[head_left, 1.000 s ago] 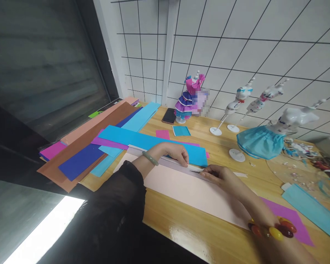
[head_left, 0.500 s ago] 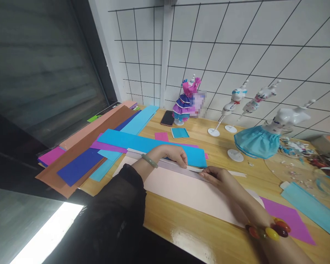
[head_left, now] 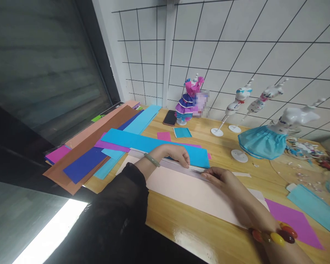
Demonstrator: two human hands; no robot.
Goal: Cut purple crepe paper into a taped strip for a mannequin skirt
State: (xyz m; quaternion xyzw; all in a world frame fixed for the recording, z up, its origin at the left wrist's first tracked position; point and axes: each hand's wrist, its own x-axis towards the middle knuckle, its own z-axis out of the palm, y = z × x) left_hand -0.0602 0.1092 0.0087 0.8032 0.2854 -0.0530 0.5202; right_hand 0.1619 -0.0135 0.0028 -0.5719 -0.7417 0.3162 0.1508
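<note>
left hand [head_left: 176,154]: thumb and fingertips are pinching with no gap showing, gripping a narrow white paper strip [head_left: 194,168]. right hand [head_left: 219,176]: thumb and forefinger are nearly meeting, apparently gripping the same strip; a thin dark sliver [head_left: 196,171] is showing beside them, too small to identify. the hands are working near each other, likely to be keeping the short span between them controlled. the strip is lying along the far edge of a long pale pink paper sheet [head_left: 187,190], which is resting flat on the glossy light wooden table [head_left: 170,220], perhaps for support. the right forearm is crossing the sheet, probably steadying it. beyond, a long bright blue paper strip [head_left: 148,142] is overlapping other coloured papers, seemingly for keeping the working edge accessible.
</note>
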